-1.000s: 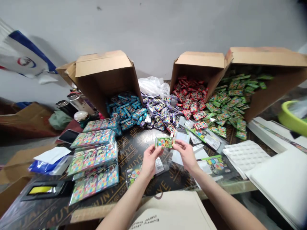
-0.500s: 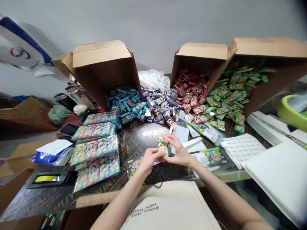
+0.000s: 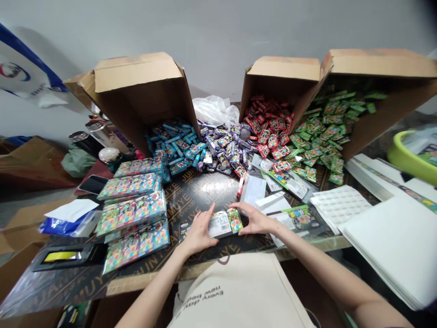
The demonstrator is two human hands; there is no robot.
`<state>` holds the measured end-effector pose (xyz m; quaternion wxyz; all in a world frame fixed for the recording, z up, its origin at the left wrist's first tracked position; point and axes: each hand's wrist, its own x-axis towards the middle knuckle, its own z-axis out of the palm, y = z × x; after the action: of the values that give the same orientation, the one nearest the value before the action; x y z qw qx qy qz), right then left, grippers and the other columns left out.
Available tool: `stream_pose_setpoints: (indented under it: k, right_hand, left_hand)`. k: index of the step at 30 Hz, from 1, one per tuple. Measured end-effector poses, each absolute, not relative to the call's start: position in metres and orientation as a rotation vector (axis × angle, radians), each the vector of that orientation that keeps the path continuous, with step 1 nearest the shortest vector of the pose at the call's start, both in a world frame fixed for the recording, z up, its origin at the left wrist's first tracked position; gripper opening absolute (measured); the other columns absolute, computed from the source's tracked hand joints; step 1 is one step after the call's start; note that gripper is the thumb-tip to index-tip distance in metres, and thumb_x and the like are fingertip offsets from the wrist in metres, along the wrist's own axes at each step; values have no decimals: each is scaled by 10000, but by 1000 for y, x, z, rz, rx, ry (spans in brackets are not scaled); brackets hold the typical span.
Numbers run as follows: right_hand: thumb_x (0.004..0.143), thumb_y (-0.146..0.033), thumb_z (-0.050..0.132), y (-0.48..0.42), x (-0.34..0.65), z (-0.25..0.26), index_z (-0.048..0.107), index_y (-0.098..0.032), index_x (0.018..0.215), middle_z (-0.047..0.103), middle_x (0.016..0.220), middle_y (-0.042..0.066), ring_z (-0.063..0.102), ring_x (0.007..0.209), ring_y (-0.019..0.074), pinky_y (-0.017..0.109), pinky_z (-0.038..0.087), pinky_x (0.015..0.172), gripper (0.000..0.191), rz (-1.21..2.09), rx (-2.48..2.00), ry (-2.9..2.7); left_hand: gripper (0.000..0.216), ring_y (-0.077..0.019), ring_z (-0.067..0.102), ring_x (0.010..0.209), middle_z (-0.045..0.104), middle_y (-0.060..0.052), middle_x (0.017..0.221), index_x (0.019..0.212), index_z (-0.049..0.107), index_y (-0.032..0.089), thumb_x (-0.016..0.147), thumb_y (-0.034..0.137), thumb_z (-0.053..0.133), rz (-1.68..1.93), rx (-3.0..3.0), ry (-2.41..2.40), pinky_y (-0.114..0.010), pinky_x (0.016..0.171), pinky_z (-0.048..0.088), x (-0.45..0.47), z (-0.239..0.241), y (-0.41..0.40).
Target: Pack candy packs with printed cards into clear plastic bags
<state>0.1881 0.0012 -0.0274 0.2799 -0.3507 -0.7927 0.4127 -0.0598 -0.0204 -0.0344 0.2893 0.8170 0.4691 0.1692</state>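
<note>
A flat clear packet with a barcode label [image 3: 220,224] lies on the table in front of me. My left hand [image 3: 200,231] spans its left part, thumb along the near edge and fingers at the far edge, hiding some of it. At the packet's right end is a small green printed box [image 3: 235,220]. The thumb and fingers of my right hand [image 3: 254,219] pinch this box from its right side. Just beyond my right fingers lies a small red box [image 3: 240,187].
Cardboard cartons at the back hold blue boxes [image 3: 177,143], red boxes [image 3: 273,127] and green boxes [image 3: 321,136]. Purple boxes [image 3: 225,143] are heaped between. Filled packets [image 3: 131,212] are stacked left; flat packaging [image 3: 293,218] and white sheets [image 3: 341,205] lie right.
The small green box, held up between both hands before, is now down at the packet's right end. My left hand has let go of it and moved left onto the packet.
</note>
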Motion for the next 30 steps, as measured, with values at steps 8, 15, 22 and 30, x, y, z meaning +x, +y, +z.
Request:
stream_pose_setpoints:
  k: [8,15,22,30]
  right_hand:
    - [622,-347,703,3,132,-13,429,-273,1182,597,1058,41,598,915,181,347,472,816,627,1281,-1143,-847]
    - [582,-171,630,19,93,-2,430,-221,1019,644,687,-18,617,596,170,292,498,576,483,1367,-1135,-462]
    - [627,-167,512,18,107,4,385,-246,1010,689,791,1,649,685,203,351,496,627,412,1500,-976,-392]
    - [551,-104,567,22,127,1,579,-169,629,687,734,33,623,674,184,315,471,651,102,1602,-1140,-636]
  left_hand:
    - [806,-205,504,946,493,-37,990,1280,401,229,547,325,723,1042,1630,1488,-354,863,404,-43,-22,-6]
    - [325,-118,582,652,627,-14,718,782,635,128,678,436,614,1430,496,1194,-250,663,455,1,-20,-6]
    - [181,-113,556,478,598,4,536,614,594,127,587,303,630,1207,366,1120,-244,534,448,-6,-2,8]
    - [86,-127,557,601,639,-5,603,605,661,146,525,175,672,1227,774,1189,-222,598,421,-20,15,15]
